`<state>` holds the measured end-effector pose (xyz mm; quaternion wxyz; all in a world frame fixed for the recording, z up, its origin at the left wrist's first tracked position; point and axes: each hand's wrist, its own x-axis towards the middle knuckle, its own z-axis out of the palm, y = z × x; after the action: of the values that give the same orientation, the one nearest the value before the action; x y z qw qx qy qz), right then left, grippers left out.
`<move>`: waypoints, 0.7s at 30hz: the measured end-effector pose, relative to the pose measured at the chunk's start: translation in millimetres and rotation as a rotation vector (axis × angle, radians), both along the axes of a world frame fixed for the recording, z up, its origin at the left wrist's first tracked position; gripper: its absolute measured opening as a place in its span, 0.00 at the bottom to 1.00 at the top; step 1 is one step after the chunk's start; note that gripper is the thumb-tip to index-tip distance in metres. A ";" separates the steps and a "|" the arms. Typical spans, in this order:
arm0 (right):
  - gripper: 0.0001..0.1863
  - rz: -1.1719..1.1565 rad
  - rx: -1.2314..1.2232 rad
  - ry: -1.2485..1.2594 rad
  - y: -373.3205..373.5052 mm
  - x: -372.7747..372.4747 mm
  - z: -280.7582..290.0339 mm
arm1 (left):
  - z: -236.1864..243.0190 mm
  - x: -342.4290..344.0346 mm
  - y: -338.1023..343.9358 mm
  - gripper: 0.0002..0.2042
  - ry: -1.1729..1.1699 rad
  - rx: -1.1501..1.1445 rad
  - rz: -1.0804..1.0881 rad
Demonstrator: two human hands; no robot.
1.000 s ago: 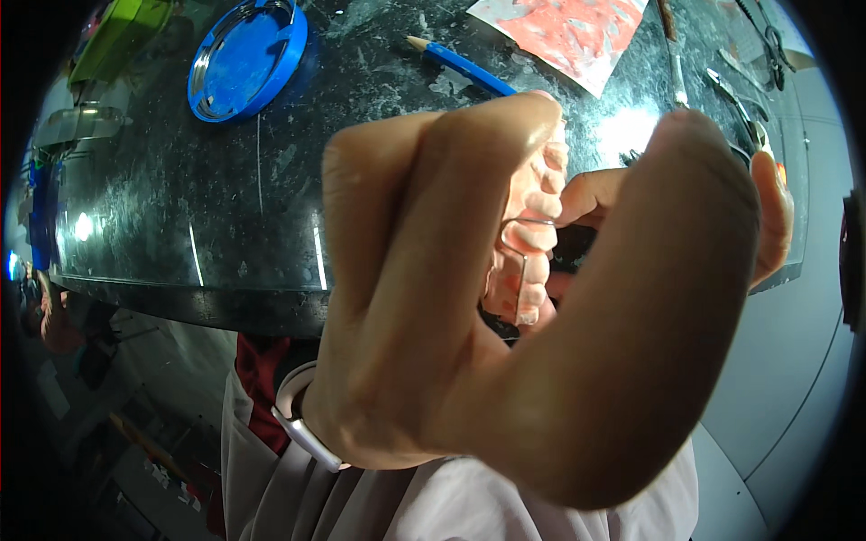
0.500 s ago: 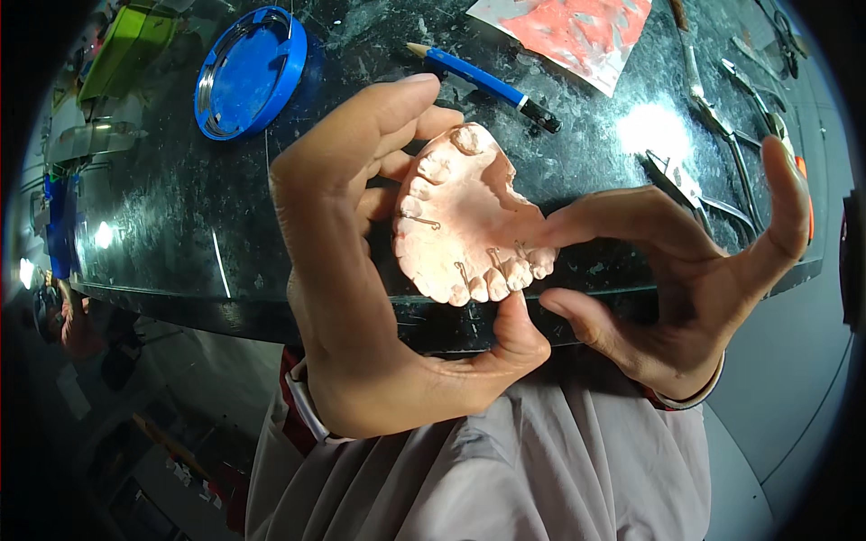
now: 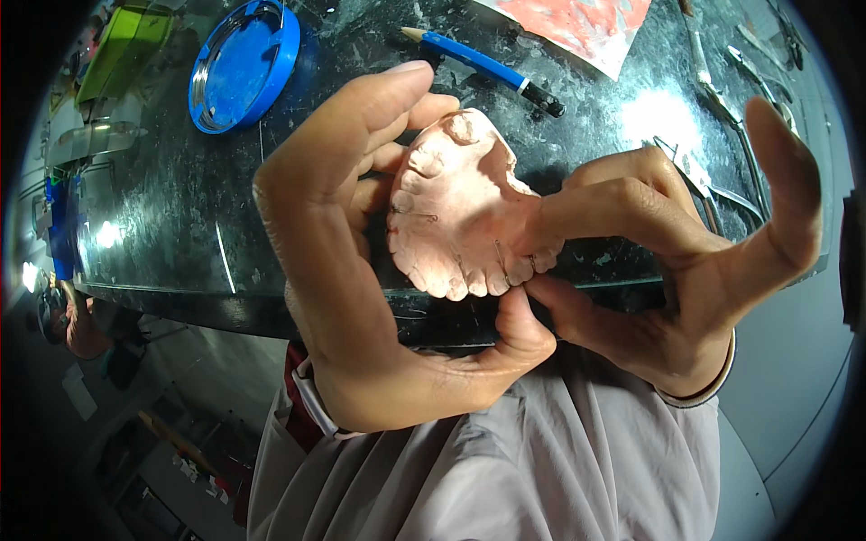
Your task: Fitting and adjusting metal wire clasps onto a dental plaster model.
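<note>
My left hand [image 3: 352, 316] is curled around a pale pink dental cast [image 3: 451, 216], fingers along its left side and thumb at its lower edge. The cast's arch of teeth faces up, with a few thin bent wires on it. My right hand [image 3: 677, 279] grips the cast's right side between bent finger and thumb, with another finger raised apart. Part of that side is hidden by my fingers. Just beyond the cast lies a blue pencil [image 3: 478, 68] with a dark end, on the black worktop [image 3: 198, 225].
A blue round lid with coiled wire [image 3: 244, 72], a green tray [image 3: 122, 54] and red-smeared paper [image 3: 577, 27] lie at the back. Several pliers and metal tools [image 3: 744, 203] are at the right. Part of another person [image 3: 86, 329] shows at the far left edge.
A second ago the cast was on edge, close up behind my left hand; it has turned face up. Since half a second ago my right thumb and finger have closed onto it.
</note>
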<state>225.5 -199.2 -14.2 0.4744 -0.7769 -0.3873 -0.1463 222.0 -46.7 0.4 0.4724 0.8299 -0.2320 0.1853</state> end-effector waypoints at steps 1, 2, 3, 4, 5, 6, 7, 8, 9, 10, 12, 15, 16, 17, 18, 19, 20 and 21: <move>0.59 -0.167 0.225 0.070 11.8 -8.0 -9.3 | 0.5 -0.5 -1.1 0.41 0.009 -0.018 0.005; 0.59 -0.334 0.450 0.138 18.1 -12.8 -14.5 | -0.2 0.2 -1.7 0.40 0.017 -0.036 0.011; 0.59 -0.337 0.445 0.136 16.3 -15.0 -13.5 | -4.1 0.4 1.6 0.40 0.016 -0.041 0.007; 0.60 -0.337 0.413 0.139 12.1 -16.9 -12.2 | -10.7 0.2 8.2 0.40 0.000 0.102 0.051; 0.60 -0.322 0.391 0.143 9.5 -18.1 -9.4 | -8.9 0.9 12.8 0.40 -0.019 0.255 0.107; 0.60 -0.308 0.367 0.147 5.7 -19.1 -6.7 | -3.3 -0.5 14.3 0.40 -0.021 0.257 0.114; 0.60 -0.296 0.342 0.151 1.5 -20.2 -4.1 | 4.3 -3.3 16.3 0.41 -0.036 0.382 0.120; 0.61 -0.291 0.307 0.154 -3.7 -22.5 -1.9 | 9.1 -3.6 16.0 0.43 -0.048 0.497 0.120; 0.61 -0.285 0.273 0.158 -8.1 -25.0 -0.1 | 10.5 -2.6 16.2 0.43 -0.048 0.488 0.120; 0.61 -0.280 0.239 0.162 -11.0 -28.0 1.4 | 10.8 -3.2 17.8 0.43 -0.041 0.465 0.115; 0.61 -0.257 0.227 0.136 -13.0 -41.1 -5.1 | 8.2 -4.5 16.5 0.44 -0.020 0.417 0.113; 0.63 -0.245 0.219 0.095 -14.8 -48.6 -18.0 | 8.2 -3.6 14.7 0.45 0.004 0.346 0.091; 0.63 -0.263 0.256 0.099 -14.2 -50.7 -20.1 | 8.6 -2.5 14.2 0.46 0.011 0.324 0.080; 0.64 -0.279 0.296 0.106 -12.4 -52.6 -21.7 | 7.7 -2.5 14.8 0.46 0.022 0.306 0.072; 0.65 -0.304 0.316 0.136 -8.8 -51.7 -19.9 | 7.5 -2.9 15.3 0.46 0.033 0.289 0.064; 0.65 -0.306 0.315 0.140 -5.8 -50.9 -20.5 | 6.9 -3.4 16.3 0.47 0.044 0.274 0.057; 0.65 -0.311 0.338 0.129 -4.6 -49.5 -20.1 | 7.1 -3.4 16.6 0.47 0.055 0.254 0.052; 0.65 -0.314 0.361 0.118 -3.1 -48.6 -19.5 | 7.5 -3.7 16.3 0.48 0.066 0.235 0.047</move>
<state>176.9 -202.3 -33.7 0.5987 -0.7374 -0.2009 -0.2397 218.3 -30.4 7.9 0.3746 0.8905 -0.2168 0.1404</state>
